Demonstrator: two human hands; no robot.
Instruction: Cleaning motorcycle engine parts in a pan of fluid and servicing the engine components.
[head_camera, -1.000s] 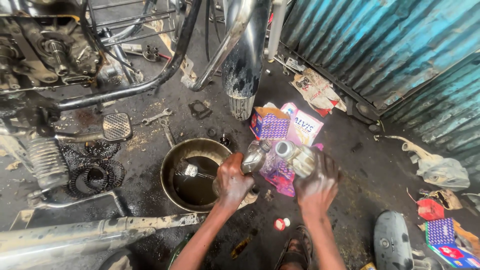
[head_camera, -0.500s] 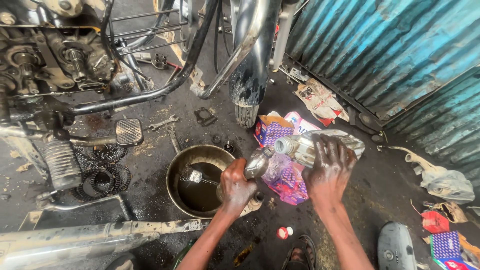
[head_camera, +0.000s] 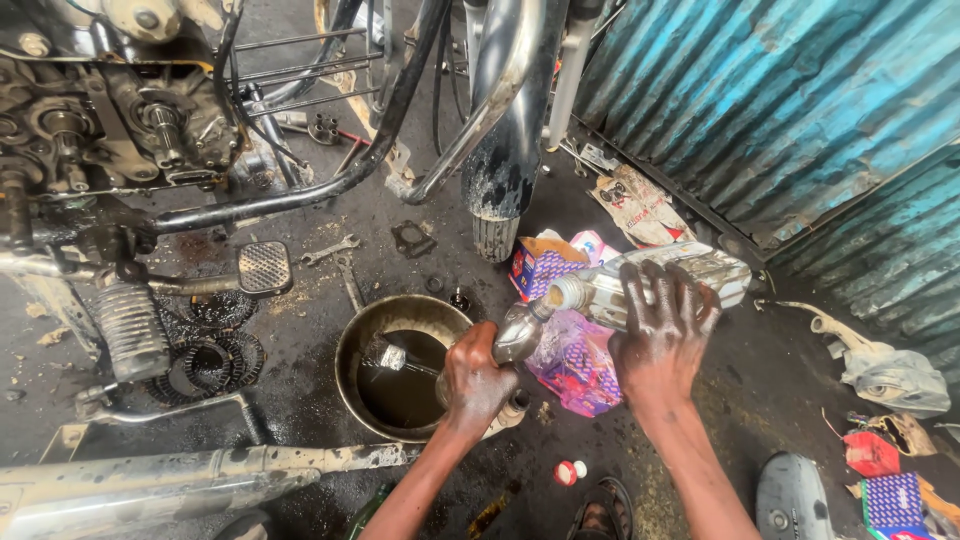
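Note:
My right hand (head_camera: 662, 335), smeared with oil, grips a grey plastic oil bottle (head_camera: 690, 275) tipped on its side, neck pointing left. Its mouth meets the top of a small clear bottle (head_camera: 520, 332) that my left hand (head_camera: 475, 385) holds tilted just right of a round metal pan (head_camera: 350, 352). The pan holds dark oil and a small metal part (head_camera: 385, 355). Under the bottles lies a pink and purple plastic bag (head_camera: 577, 365).
A motorcycle engine (head_camera: 120, 110), frame tubes and a chrome exhaust pipe (head_camera: 510, 130) stand at the top. A foot peg (head_camera: 264, 267), clutch plates (head_camera: 205, 360), wrenches (head_camera: 335, 255) and a cardboard box (head_camera: 538, 265) lie on the oily floor. A blue corrugated wall (head_camera: 780, 100) closes the right side.
Both hands and the two bottles have risen slightly and shifted right. The grey bottle is tipped further toward the small bottle. The view has drifted, showing more of the engine.

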